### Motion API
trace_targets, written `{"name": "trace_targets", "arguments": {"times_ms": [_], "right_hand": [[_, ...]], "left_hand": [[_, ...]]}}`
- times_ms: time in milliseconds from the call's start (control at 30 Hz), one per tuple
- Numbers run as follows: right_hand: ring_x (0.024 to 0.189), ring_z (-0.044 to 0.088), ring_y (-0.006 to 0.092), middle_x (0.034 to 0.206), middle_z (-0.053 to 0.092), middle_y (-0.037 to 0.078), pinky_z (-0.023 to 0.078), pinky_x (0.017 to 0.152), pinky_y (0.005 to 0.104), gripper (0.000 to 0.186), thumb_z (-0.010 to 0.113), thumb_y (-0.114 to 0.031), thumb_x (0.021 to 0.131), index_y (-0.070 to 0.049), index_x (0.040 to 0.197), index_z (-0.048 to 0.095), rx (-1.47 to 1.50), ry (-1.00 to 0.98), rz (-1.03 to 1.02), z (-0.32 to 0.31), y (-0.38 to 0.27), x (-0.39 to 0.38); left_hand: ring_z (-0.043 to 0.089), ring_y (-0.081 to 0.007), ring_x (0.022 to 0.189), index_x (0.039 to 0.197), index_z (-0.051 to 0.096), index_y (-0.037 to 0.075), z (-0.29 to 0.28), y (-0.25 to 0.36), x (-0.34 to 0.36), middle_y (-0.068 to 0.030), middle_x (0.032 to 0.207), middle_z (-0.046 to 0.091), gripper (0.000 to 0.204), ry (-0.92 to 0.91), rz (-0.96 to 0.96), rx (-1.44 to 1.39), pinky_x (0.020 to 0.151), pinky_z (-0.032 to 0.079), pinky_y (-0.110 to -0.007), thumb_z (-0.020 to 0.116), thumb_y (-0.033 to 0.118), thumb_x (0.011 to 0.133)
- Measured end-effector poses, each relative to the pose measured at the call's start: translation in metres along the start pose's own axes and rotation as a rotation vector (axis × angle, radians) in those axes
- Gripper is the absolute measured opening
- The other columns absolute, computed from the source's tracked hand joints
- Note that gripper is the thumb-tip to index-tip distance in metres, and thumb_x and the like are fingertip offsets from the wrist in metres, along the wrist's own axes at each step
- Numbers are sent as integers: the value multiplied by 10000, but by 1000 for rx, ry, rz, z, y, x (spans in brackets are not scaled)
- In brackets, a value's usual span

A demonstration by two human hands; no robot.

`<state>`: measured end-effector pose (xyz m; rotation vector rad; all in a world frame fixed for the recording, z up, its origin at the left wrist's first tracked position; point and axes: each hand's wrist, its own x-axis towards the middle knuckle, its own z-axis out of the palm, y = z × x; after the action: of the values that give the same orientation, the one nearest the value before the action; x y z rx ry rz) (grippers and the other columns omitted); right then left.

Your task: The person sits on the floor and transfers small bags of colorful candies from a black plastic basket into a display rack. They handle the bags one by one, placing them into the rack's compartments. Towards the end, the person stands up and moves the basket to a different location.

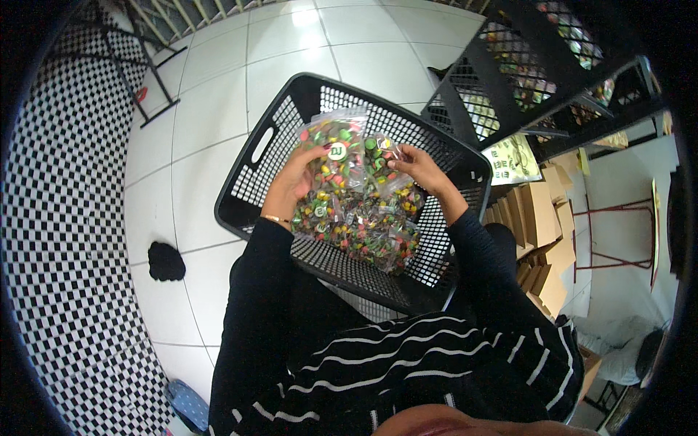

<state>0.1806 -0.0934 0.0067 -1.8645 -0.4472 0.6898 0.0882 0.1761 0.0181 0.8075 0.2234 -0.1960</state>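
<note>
Right now, from my remote seat, I judge the step in hand to be handling bagged, colourful pieces, probably sweets, at the black plastic crate (247, 179). My left hand (293, 176) comes in from the near left, its fingers closed around the left edge of a large clear zip bag (340, 166), thumb laid across the front by a round white label. This bag sits over the far-left part of the packet pile (363, 231) inside the crate. My right hand (424, 171) reaches in from the near right, wrist bent inward, thumb and forefinger pinched together on a smaller clear packet (379, 154) just right of the large bag; whether they touch, I cannot tell. I think the next move calls for steadying the bag left-handed while the right guides the packet.
</note>
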Motion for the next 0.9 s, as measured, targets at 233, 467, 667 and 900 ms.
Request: {"name": "trace_targets", "arguments": {"times_ms": [233, 467, 667, 900], "right_hand": [[1172, 395, 264, 1156, 512, 41, 276, 1018, 411, 272, 675, 38, 646, -163, 830, 686, -399, 192, -600, -43, -33, -41], [1225, 389, 284, 1199, 504, 84, 286, 1038, 408, 385, 541, 142, 572, -89, 842, 689, -219, 133, -705, -66, -35, -79], [1185, 464, 227, 1292, 415, 143, 396, 979, 349, 441, 481, -165, 935, -25, 1338, 370, -12, 322, -457, -114, -35, -97], [932, 556, 138, 1030, 566, 101, 464, 800, 309, 405, 576, -257, 908, -12, 1215, 476, 79, 257, -333, -159, -13, -138]], "left_hand": [[554, -308, 1119, 1333, 374, -14, 8, -45, 10, -185, 1251, 533, 655, -144, -31, -35, 952, 463, -449, 615, 182, 756], [592, -320, 1061, 1322, 356, -38, 96, -76, 7, -202, 1214, 543, 701, -356, -101, -7, 880, 520, -443, 656, 197, 735], [579, -331, 1086, 1334, 335, -57, 152, -68, 38, -227, 1253, 508, 756, -416, -24, -12, 889, 519, -430, 665, 252, 727], [647, -337, 887, 1283, 375, -60, 208, -100, 53, -192, 1081, 596, 696, -486, -78, -6, 664, 593, -441, 697, 197, 722]]}}
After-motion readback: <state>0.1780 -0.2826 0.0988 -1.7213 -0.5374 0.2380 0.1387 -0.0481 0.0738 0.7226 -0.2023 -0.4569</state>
